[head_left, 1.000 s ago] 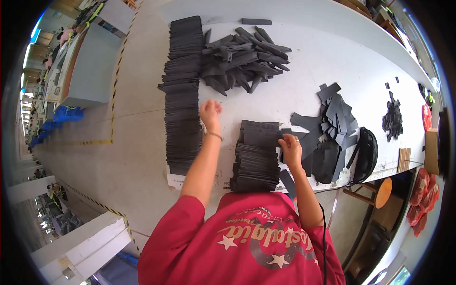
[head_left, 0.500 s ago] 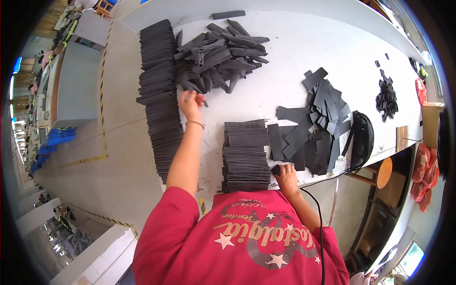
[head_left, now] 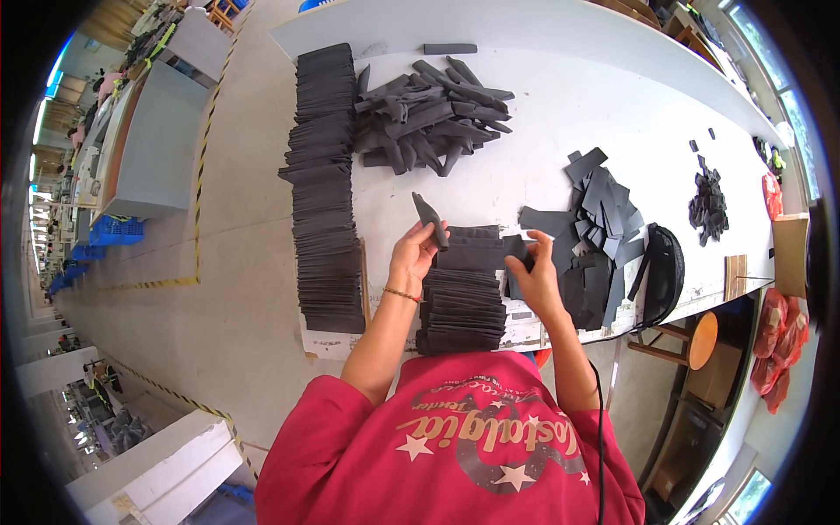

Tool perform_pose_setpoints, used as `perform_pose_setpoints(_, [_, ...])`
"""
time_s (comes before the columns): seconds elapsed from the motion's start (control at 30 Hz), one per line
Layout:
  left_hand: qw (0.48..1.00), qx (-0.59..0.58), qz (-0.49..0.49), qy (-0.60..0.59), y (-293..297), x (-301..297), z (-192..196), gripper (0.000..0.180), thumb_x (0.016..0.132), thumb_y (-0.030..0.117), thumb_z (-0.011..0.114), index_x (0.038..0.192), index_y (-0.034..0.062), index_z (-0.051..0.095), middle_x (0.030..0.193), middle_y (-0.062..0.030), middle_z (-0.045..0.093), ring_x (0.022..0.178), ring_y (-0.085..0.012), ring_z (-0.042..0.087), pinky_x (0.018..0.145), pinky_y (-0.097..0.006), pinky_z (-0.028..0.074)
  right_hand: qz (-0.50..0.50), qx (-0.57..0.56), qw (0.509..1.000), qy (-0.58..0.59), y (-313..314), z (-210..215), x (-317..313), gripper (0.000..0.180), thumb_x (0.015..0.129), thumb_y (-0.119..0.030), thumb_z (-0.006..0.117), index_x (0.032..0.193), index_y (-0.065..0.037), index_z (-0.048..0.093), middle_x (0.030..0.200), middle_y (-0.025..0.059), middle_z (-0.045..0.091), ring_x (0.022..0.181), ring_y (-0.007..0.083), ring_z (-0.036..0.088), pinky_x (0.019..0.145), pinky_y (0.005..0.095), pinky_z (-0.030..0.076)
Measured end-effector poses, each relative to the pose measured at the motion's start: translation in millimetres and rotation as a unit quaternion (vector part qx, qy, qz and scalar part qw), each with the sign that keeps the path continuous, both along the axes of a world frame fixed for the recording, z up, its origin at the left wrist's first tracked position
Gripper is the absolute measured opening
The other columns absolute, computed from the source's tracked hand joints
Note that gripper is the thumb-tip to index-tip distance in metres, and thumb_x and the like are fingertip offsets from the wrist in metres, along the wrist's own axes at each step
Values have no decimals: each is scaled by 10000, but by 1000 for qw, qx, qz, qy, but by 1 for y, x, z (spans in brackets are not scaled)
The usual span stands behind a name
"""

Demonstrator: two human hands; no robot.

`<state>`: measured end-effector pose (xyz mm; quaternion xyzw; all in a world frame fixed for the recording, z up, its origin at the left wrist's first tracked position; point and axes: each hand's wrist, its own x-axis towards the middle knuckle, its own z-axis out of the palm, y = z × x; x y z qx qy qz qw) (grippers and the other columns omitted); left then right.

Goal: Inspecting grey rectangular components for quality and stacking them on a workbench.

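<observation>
My left hand (head_left: 413,261) is closed round a folded black fabric piece (head_left: 427,217), narrow and tube-like, held tilted above the table. To its right, my right hand (head_left: 540,278) pinches a small flat black piece (head_left: 516,250) between thumb and fingers. Between and below the hands lies a row of stacked black fabric pieces (head_left: 464,308), close to my body. Farther off is a loose heap of folded black pieces (head_left: 437,118). Beyond the right hand, flat black rectangles (head_left: 604,206) lie scattered in a pile.
A long, tightly packed row of black pieces (head_left: 322,184) runs along the table's left edge. On the right are a black mesh-like pouch (head_left: 667,273), a heap of small black bits (head_left: 707,208) and a dark cable (head_left: 599,420). A round wooden stool (head_left: 702,339) stands beyond the front edge.
My left hand has come back from the loose heap toward me, bringing a folded black piece. My right hand has risen from the near table edge with its small piece. The view has shifted slightly.
</observation>
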<state>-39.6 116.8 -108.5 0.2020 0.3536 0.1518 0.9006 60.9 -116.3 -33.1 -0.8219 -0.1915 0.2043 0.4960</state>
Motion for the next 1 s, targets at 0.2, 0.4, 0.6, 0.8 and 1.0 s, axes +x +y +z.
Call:
perform_pose_setpoints(0.2, [995, -77, 14, -64, -14, 4, 24, 205, 944, 34, 540, 1113, -82, 532, 1157, -188, 610, 1105, -344, 600, 957, -462, 529, 153, -10, 977, -148, 12, 20, -20, 453, 750, -151, 780, 1034, -23, 451, 923, 168, 532, 850, 346, 534, 768, 399, 448])
perform_pose_setpoints(0.4, [998, -20, -9, -61, -22, 1, 38, 164, 920, 41, 589, 1059, -26, 533, 1127, -178, 615, 1089, -349, 613, 923, -475, 547, 153, -11, 978, -144, 15, 41, -36, 337, 755, -112, 746, 949, -15, 488, 909, 160, 513, 875, 358, 507, 775, 414, 430])
perform_pose_setpoints(0.6, [999, -8, -13, -41, -27, 1, 35, 172, 909, 10, 583, 1072, -25, 538, 1117, -191, 623, 1082, -360, 622, 906, -457, 555, 150, 8, 965, -214, 8, 34, -32, 288, 767, -95, 724, 952, -23, 516, 975, 154, 553, 942, 360, 511, 791, 417, 433])
perform_pose_setpoints(0.8, [996, -6, -37, -79, -28, 0, 47, 211, 917, -40, 515, 1127, -30, 532, 1171, -225, 604, 1134, -385, 591, 961, -489, 524, 119, -28, 971, -207, 6, 42, -32, 428, 758, -97, 734, 1142, -18, 563, 1086, 142, 599, 992, 329, 533, 847, 414, 429])
perform_pose_setpoints(1.0, [998, 10, -33, -61, -33, 3, 53, 253, 914, -49, 484, 1164, -26, 512, 1200, -238, 589, 1119, -387, 599, 977, -458, 512, 103, 0, 985, -141, 18, 48, -30, 464, 734, -140, 762, 1171, -59, 631, 1092, 113, 606, 1014, 282, 542, 898, 395, 400])
